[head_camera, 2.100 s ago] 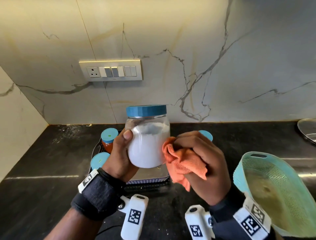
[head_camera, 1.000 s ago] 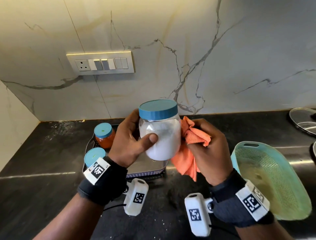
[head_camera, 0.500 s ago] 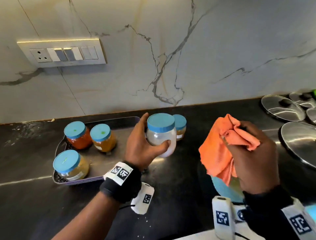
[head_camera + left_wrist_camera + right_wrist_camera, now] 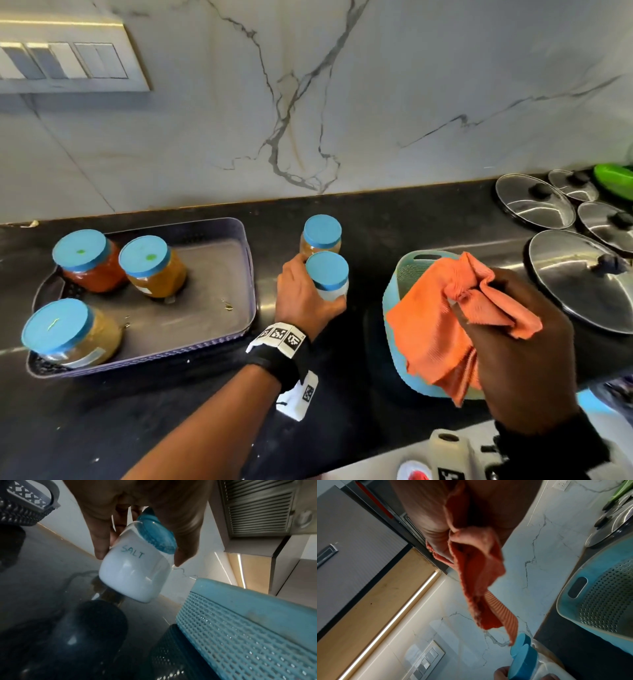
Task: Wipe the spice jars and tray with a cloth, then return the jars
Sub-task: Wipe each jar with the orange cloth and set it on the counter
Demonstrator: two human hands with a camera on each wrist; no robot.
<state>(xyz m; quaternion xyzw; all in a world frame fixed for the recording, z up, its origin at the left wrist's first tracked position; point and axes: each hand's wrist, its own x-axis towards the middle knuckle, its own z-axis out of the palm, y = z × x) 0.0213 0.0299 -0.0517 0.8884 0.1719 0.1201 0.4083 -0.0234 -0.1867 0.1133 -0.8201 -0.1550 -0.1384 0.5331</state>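
Nearest, on the right, the right hand [image 4: 517,356] grips a bunched orange ribbed cloth [image 4: 448,322], fingers curled round it, with folds hanging over a pale blue perforated plastic basket [image 4: 397,301] on the glossy black stone surface [image 4: 171,411]. Left of the basket, the left hand [image 4: 301,301] holds a clear blue-lidded jar of white powder marked SALT [image 4: 133,573], thumb and fingers wrapped round its sides; it is low over the surface, and whether it touches cannot be told. Just beyond it stands a blue-lidded jar of brownish spice [image 4: 322,236] on the surface. To the left, a dark grey woven-pattern plastic tray [image 4: 205,335] carries three blue-lidded jars: one near left [image 4: 68,332], a red one far left [image 4: 85,260] and an amber one [image 4: 150,267] beside it. Far right lie steel pan lids [image 4: 582,277] near the white marble wall [image 4: 376,102].
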